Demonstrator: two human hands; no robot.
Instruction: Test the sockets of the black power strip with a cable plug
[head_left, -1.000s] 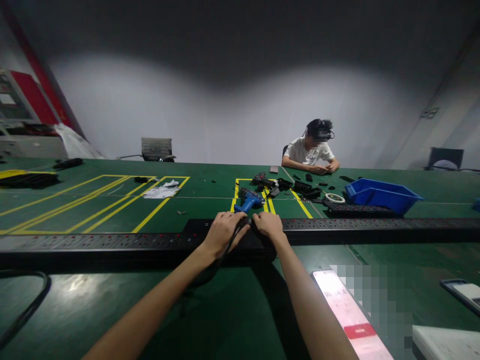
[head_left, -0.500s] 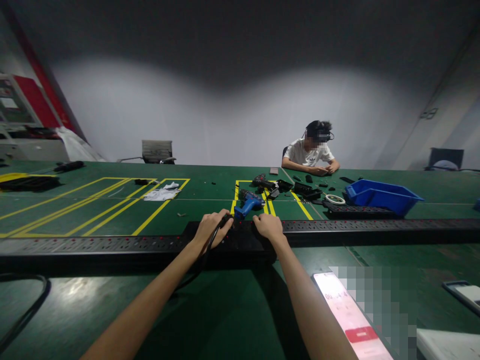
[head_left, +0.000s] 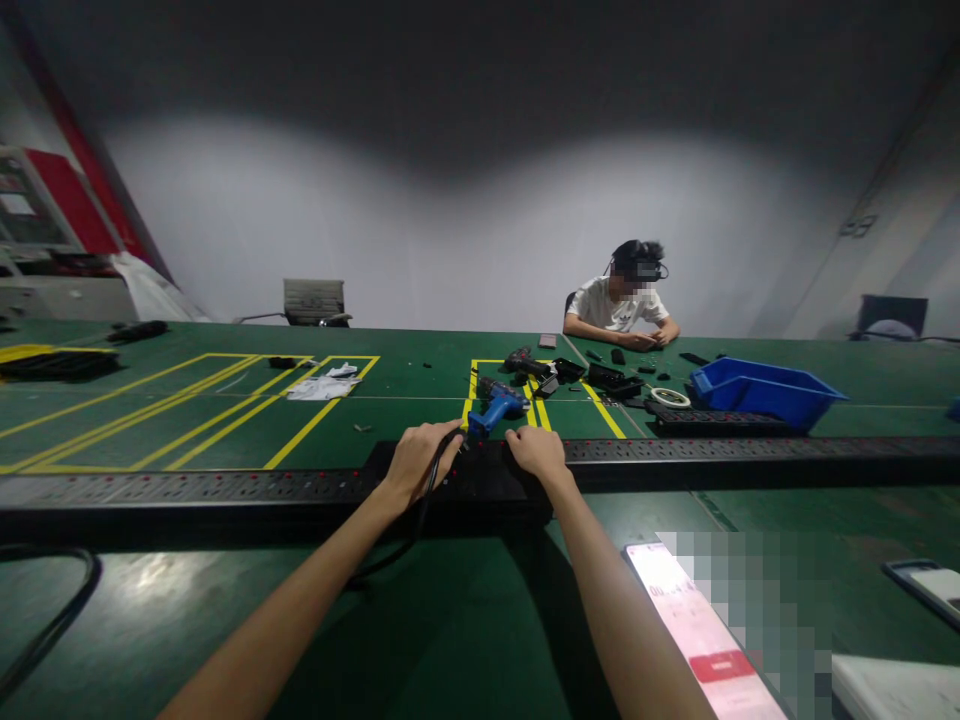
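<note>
My left hand [head_left: 418,460] is closed around a black power plug [head_left: 461,440] with metal prongs. Its black cable [head_left: 424,510] runs down past my wrist to the table. The plug is just above a wide black box [head_left: 491,480] in the middle of a long black power strip [head_left: 262,487] with red-dotted sockets. Against the box's right side, my right hand [head_left: 538,455] is closed, its fingers curled over the far edge and mostly hidden. A blue cordless drill [head_left: 499,405] lies just beyond the box, between my hands.
Behind the strip lie a second drill [head_left: 525,360], black parts [head_left: 611,380], a tape roll [head_left: 670,398] and a blue bin [head_left: 765,390]. A lit phone [head_left: 697,630] lies by my right forearm. A loop of cable [head_left: 67,610] is at left. Across the table sits a person [head_left: 619,305].
My left hand has shifted very slightly, and the plug's prongs now show more clearly beside the fingers. The cable hangs a little further right. My right hand stays in place.
</note>
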